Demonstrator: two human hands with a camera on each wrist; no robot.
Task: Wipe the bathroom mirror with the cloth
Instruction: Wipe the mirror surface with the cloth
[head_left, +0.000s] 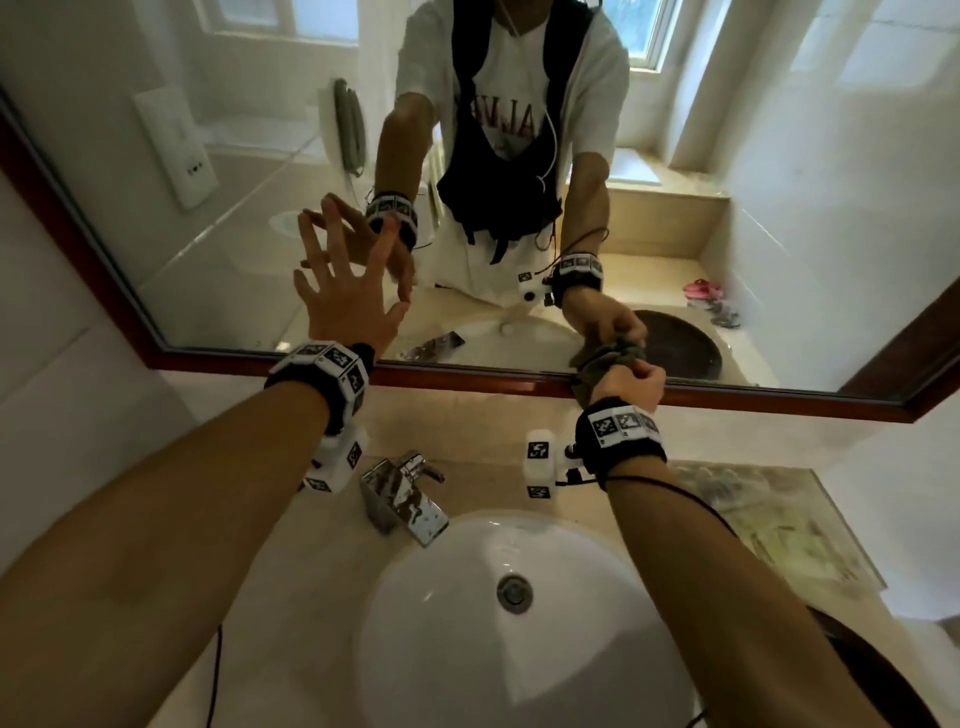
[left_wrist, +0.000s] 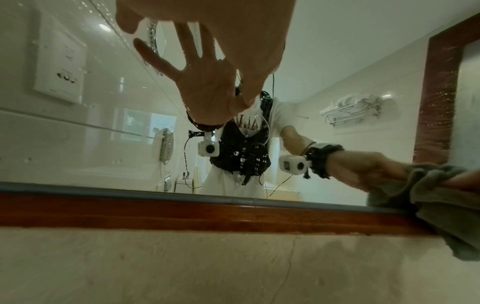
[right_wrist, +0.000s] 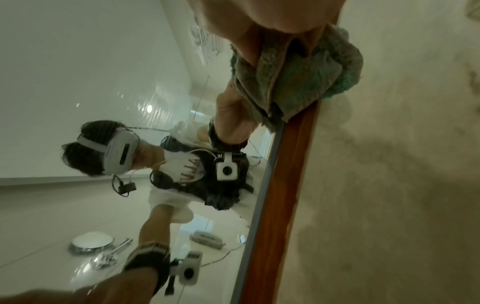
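1. The mirror (head_left: 519, 156), set in a reddish-brown wooden frame (head_left: 467, 375), fills the wall above the sink; its glass reflects a person in a white shirt with a dark chest harness. In the left wrist view, small water spots speckle the glass (left_wrist: 85, 115).
2. The beige stone counter (head_left: 467, 415) runs below the frame's lower rail, reaching out to the right of the sink.
3. The white round sink (head_left: 441, 623) sits in the counter directly below the mirror, with a metal drain (head_left: 514, 592) at its centre.
4. The chrome faucet (head_left: 402, 499) stands at the sink's back rim, between sink and frame.
5. The left hand (head_left: 345, 296) is spread wide against the mirror's lower left part, fingers straight and fanned, holding nothing; the fingertips (head_left: 387, 228) meet their own reflection in the glass.
6. The right hand (head_left: 631, 384) is at the mirror's bottom edge, to the right of the faucet, fingers curled tight around the cloth.
7. The cloth (right_wrist: 298, 78), a bunched grey-green towel, is pressed to the glass right where it meets the lower frame rail, with a fold hanging over the wood.
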